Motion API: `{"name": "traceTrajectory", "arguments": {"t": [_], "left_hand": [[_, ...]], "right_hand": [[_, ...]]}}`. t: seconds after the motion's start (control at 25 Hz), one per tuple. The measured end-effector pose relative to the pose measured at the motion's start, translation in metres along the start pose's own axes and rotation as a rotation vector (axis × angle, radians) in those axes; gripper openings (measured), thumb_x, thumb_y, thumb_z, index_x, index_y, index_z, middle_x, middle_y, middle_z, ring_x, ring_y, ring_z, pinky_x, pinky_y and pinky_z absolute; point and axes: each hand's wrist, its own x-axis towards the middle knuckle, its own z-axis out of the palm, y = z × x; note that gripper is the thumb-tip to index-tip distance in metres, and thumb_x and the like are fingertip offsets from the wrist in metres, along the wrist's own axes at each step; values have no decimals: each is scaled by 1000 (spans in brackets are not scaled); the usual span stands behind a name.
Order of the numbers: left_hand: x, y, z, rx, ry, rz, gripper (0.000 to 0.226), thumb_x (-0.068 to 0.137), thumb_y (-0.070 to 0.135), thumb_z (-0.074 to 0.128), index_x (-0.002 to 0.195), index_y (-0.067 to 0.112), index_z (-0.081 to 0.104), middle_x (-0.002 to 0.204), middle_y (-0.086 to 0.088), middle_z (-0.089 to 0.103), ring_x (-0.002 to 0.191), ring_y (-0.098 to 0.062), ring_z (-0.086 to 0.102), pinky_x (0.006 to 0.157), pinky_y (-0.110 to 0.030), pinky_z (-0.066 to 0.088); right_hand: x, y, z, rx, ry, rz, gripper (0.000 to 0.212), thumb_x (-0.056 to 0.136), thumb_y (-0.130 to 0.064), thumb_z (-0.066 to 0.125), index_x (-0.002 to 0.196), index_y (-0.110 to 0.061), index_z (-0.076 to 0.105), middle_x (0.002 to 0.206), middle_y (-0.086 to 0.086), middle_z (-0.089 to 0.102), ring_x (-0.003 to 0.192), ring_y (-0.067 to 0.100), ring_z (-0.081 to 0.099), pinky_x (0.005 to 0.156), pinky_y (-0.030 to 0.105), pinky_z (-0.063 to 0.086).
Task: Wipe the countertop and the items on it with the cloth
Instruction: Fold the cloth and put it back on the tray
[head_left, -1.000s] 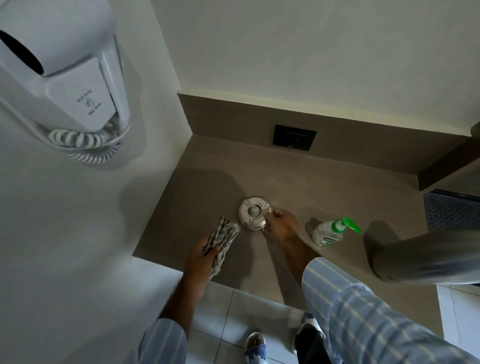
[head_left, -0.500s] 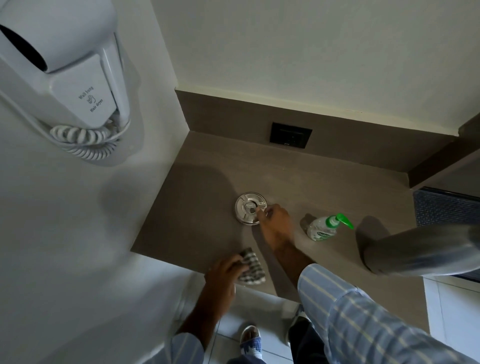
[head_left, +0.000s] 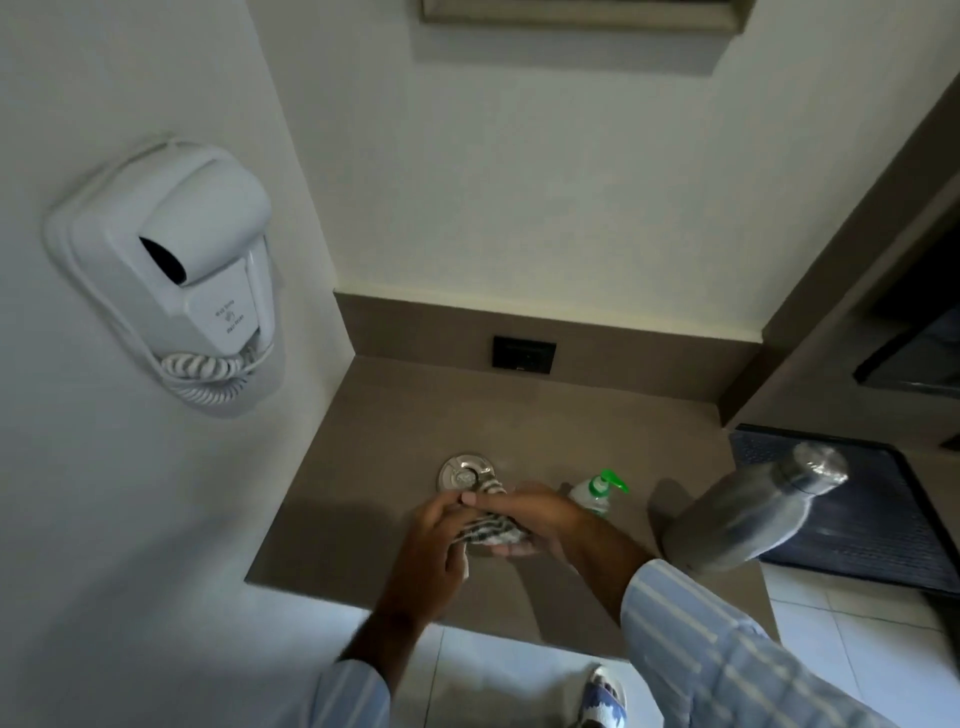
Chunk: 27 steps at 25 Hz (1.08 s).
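Both hands, the left hand (head_left: 431, 545) and the right hand (head_left: 524, 514), having met since a moment ago, are now gripping the checked cloth (head_left: 488, 525) just in front of the steel lid (head_left: 464, 472) on the countertop (head_left: 363, 467), suggesting refolding before wiping resumes.

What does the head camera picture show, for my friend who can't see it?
Two hands, left hand and right hand, hold a striped cloth over a brown countertop, near a round metal dish, soap bottle and steel flask.
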Motion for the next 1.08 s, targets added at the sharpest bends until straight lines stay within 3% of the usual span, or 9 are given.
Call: {"name": "traceTrajectory", "arguments": {"t": [0.12, 0.2, 0.32, 0.4, 0.48, 0.56, 0.76, 0.96, 1.08], "left_hand": [[46, 34, -32, -125, -70, -59, 47, 83, 23, 59, 129, 26, 55, 133, -4, 60, 116, -19, 62, 98, -41, 53], [74, 63, -50, -439, -232, -121, 66, 79, 34, 76, 136, 24, 45, 131, 1, 63, 115, -15, 65, 96, -34, 55], [112, 116, -65, -746, -325, -200, 74, 68, 60, 81, 124, 16, 62, 115, -6, 72, 103, -17, 69, 88, -29, 55], [134, 150, -64, -885, -260, -264, 54, 71, 49, 83, 106, 11, 72, 102, -15, 76, 93, -27, 70, 78, -32, 60], [152, 186, -56, -1010, -206, -283, 36, 80, 24, 76, 107, 2, 70, 105, -23, 74, 97, -34, 69, 85, -40, 58], [165, 231, -41, -1134, -177, -284, 19, 82, 12, 73, 101, 8, 69, 105, -19, 74, 99, -34, 69, 88, -46, 55], [165, 340, 48, -1103, -227, -259, 10, 91, 12, 70, 95, 18, 64, 98, -11, 78, 87, -26, 76, 71, -39, 63], [132, 400, 192, -1086, -433, -366, 44, 81, 1, 77, 121, 13, 65, 117, -10, 75, 109, -29, 71, 93, -44, 56], [127, 401, 278, -987, -390, -505, 31, 83, 1, 75, 110, 14, 72, 110, -11, 77, 106, -32, 72, 93, -47, 57]], "right_hand": [[-39, -44, -15, 96, 71, -173, 25, 86, -33, 80, 101, -15, 72, 89, 2, 76, 72, 9, 71, 59, 19, 56], [-69, -72, -30, 63, 142, -285, 20, 88, -29, 78, 99, -13, 75, 85, 1, 76, 70, 9, 70, 58, 18, 54], [-124, -107, -61, 55, 231, -493, 20, 88, -26, 77, 102, -11, 78, 90, 4, 77, 78, 15, 70, 76, 26, 59], [-160, -121, -89, 52, 309, -601, 19, 89, -26, 77, 101, -11, 78, 90, 6, 77, 80, 16, 71, 84, 33, 59], [-193, -125, -121, 12, 380, -661, 26, 89, -29, 77, 106, -10, 78, 96, 6, 80, 83, 14, 73, 86, 31, 59], [-222, -118, -157, -5, 424, -704, 30, 88, -33, 77, 109, -13, 78, 104, 8, 81, 87, 15, 73, 88, 32, 59], [-272, -57, -265, 79, 603, -795, 25, 90, -29, 75, 109, -13, 79, 101, 12, 80, 86, 17, 76, 80, 35, 64], [-281, 53, -385, 200, 718, -658, 19, 90, -25, 76, 104, -14, 79, 90, 4, 79, 81, 15, 73, 74, 33, 61], [-262, 111, -443, 269, 739, -532, 14, 89, -22, 77, 100, -13, 80, 90, 7, 80, 81, 18, 74, 71, 31, 61]]}}
